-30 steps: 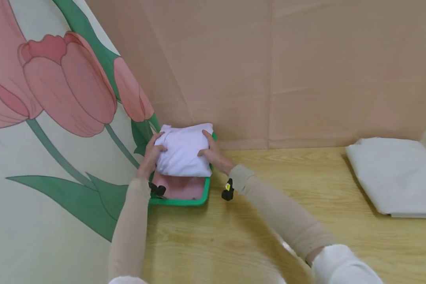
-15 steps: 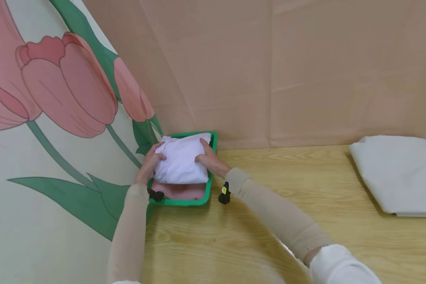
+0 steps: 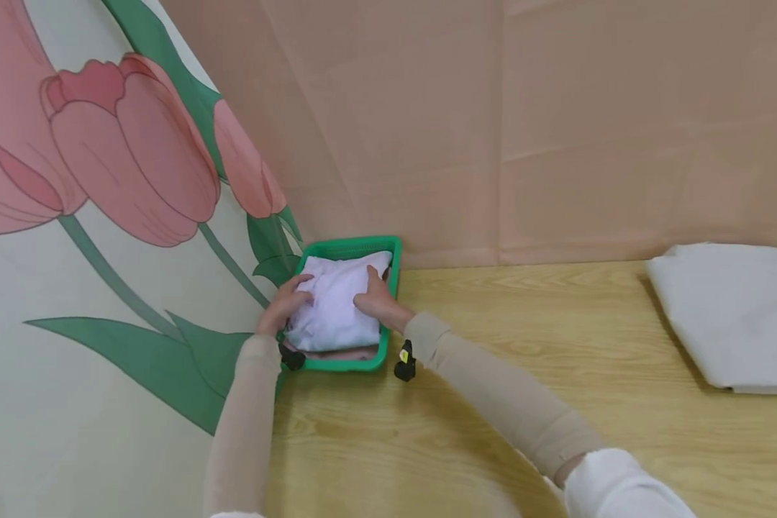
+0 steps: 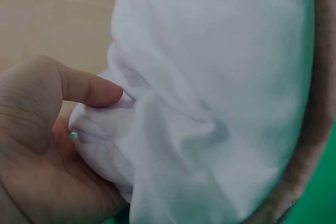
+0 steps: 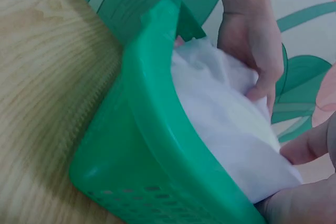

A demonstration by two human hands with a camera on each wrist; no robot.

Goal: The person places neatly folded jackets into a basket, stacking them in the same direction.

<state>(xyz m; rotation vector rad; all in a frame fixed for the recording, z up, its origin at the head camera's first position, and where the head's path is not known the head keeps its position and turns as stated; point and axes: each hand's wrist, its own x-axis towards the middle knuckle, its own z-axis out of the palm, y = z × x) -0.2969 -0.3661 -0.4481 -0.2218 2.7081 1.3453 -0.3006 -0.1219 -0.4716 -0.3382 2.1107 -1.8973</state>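
Observation:
A folded white cloth [image 3: 339, 306] lies within the rim of a green plastic basket [image 3: 356, 365], over a pinkish cloth [image 3: 346, 354] that shows along the near side. My left hand [image 3: 289, 306] grips the white cloth's left edge; in the left wrist view its thumb [image 4: 97, 90] lies on top and the other fingers are under the fold. On the opposite edge my right hand [image 3: 378, 298] pinches the same cloth, thumb on top. The right wrist view shows both hands at the white cloth [image 5: 226, 108] inside the basket wall [image 5: 152, 98].
The basket stands on a wood-grain table [image 3: 492, 360], in the corner between a tulip-printed panel [image 3: 129, 158] and a brown backdrop sheet [image 3: 511, 129]. A folded grey-white sheet [image 3: 738, 316] lies on the table at the right.
Both hands have lowered the white cloth into the basket and toward me. The basket's far rim has come into view, and less of the pinkish cloth shows.

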